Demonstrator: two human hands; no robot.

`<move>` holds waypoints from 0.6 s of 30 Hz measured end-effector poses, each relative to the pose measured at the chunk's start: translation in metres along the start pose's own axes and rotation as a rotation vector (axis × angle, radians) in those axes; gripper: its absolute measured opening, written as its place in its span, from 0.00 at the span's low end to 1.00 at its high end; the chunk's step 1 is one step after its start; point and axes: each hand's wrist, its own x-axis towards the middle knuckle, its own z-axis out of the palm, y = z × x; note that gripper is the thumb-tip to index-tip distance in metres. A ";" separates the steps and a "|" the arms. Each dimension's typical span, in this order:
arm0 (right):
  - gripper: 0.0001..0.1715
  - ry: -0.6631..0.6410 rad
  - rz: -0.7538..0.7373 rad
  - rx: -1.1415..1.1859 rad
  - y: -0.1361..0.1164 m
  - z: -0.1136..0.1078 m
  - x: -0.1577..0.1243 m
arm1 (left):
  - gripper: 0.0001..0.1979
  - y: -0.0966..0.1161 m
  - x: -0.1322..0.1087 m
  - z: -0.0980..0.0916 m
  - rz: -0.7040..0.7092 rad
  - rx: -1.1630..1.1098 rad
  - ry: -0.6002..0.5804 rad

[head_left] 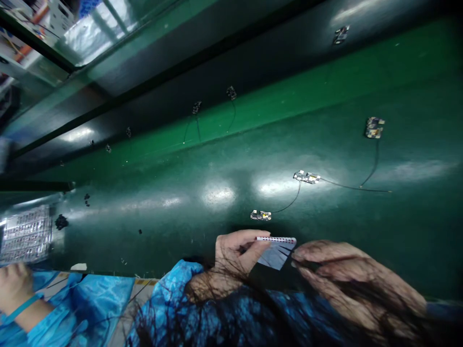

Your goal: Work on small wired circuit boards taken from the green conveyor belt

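My left hand (pixel 240 250) pinches a sheet of small stickers (pixel 277 258) between thumb and fingers. The sheet is pale backing with a row of red dots along its upper edge, and its lower part is bent down. My right hand (pixel 336 265) is at the sheet's right end, its fingertips drawn together close to the corner. Whether anything small sits between them is too fine to see. Just beyond my left hand lies a small circuit board (pixel 260 215) with a thin black wire. A second wired board (pixel 306 177) lies farther right.
Another wired board (pixel 374 128) lies on the green bench (pixel 202 231) at right. Several more boards lie along the far strip, including one board (pixel 231 92) with its wire. At left are a clear tray (pixel 27 233), a dark clump (pixel 61 221) and a co-worker's hand (pixel 16 286).
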 end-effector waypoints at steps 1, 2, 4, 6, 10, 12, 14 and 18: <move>0.03 -0.035 -0.068 -0.015 -0.003 0.001 0.005 | 0.09 0.001 0.001 0.001 0.007 -0.030 -0.030; 0.01 -0.068 -0.126 -0.026 -0.005 0.003 0.009 | 0.09 0.003 0.002 0.001 0.018 -0.055 -0.054; 0.05 -0.089 -0.171 -0.043 -0.009 0.009 0.016 | 0.09 0.006 0.002 0.001 0.045 -0.086 -0.083; 0.10 -0.052 -0.165 -0.040 -0.011 0.013 0.019 | 0.09 0.007 0.002 0.001 0.058 -0.100 -0.103; 0.09 -0.040 -0.136 -0.012 -0.009 0.015 0.017 | 0.09 0.008 0.002 0.001 0.029 -0.102 -0.106; 0.07 -0.039 -0.109 0.009 -0.007 0.014 0.015 | 0.09 0.007 0.003 0.001 0.035 -0.084 -0.120; 0.07 -0.024 -0.080 0.028 -0.006 0.014 0.014 | 0.09 0.007 0.003 0.001 0.048 -0.068 -0.126; 0.05 -0.012 -0.049 0.048 -0.004 0.014 0.011 | 0.09 0.006 0.002 0.001 0.036 -0.055 -0.133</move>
